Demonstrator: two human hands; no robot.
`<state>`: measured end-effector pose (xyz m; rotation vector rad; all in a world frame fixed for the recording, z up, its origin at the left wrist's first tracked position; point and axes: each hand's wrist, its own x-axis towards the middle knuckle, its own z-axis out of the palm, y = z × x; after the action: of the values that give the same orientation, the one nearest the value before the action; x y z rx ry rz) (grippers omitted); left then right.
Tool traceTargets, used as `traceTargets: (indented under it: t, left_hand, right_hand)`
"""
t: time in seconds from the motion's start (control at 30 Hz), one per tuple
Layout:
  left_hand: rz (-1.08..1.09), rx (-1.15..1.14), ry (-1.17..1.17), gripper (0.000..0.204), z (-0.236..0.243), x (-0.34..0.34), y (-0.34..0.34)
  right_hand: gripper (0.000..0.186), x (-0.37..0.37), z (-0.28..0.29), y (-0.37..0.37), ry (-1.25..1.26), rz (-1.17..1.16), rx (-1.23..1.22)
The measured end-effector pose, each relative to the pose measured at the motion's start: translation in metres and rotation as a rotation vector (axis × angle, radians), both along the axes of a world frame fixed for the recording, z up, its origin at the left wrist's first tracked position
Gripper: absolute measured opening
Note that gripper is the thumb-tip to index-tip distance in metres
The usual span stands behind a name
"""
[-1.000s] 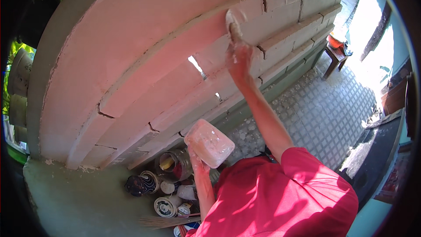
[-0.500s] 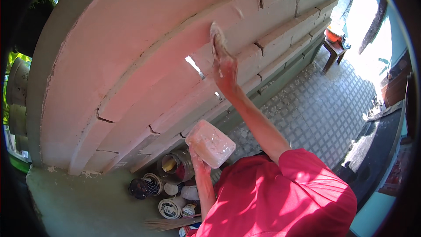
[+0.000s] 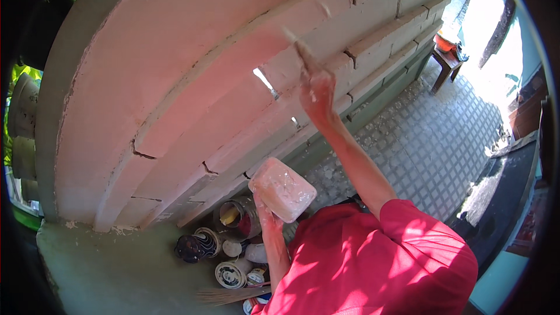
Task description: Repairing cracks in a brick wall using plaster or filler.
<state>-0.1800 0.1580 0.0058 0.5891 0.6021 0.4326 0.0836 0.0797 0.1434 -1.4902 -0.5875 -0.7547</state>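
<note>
Versus one second earlier, right hand (image 3: 318, 88) now sits lower along the wall (image 3: 163, 41), displaced toward about 6 o'clock, with its tool (image 3: 290, 36) swung from nearly 12 o'clock round to 11 o'clock, previously broad white face reduced to a thin blurred streak.

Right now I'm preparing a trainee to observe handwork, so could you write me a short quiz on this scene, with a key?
1. Which hand holds the pale, smeared, rounded-rectangular container?
2. True or false: the bare right hand is higher in the picture than the container.
3. Where does the bundle of thin tan bristles lie?
A. On the brown wooden stool
B. Beside the white, round-topped bucket
C. On top of the container

Key: 1. The left hand; 2. True; 3. B
</note>
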Motion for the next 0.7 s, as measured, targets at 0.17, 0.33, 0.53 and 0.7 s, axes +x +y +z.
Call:
traceTargets:
  t: [0.17, 0.33, 0.53, 0.7]
  left_hand:
    - [-0.057, -0.046, -0.062, 0.055, -0.004, 0.001, -0.001]
    - [-0.024, -0.029, -0.043, 0.057, 0.001, 0.0, 0.001]
    - [-0.049, 0.026, -0.041, 0.058, -0.005, -0.005, 0.0]
    - [-0.065, -0.012, -0.048, 0.058, 0.002, -0.008, 0.0]
  right_hand:
    - [0.042, 0.065, -0.004, -0.017, -0.115, -0.301, -0.01]
    - [0.045, 0.002, -0.01, 0.01, -0.106, -0.023, 0.0]
    - [0.044, 0.046, 0.009, -0.015, 0.055, -0.184, -0.074]
    - [0.052, -0.019, -0.019, 0.049, -0.168, -0.079, -0.159]
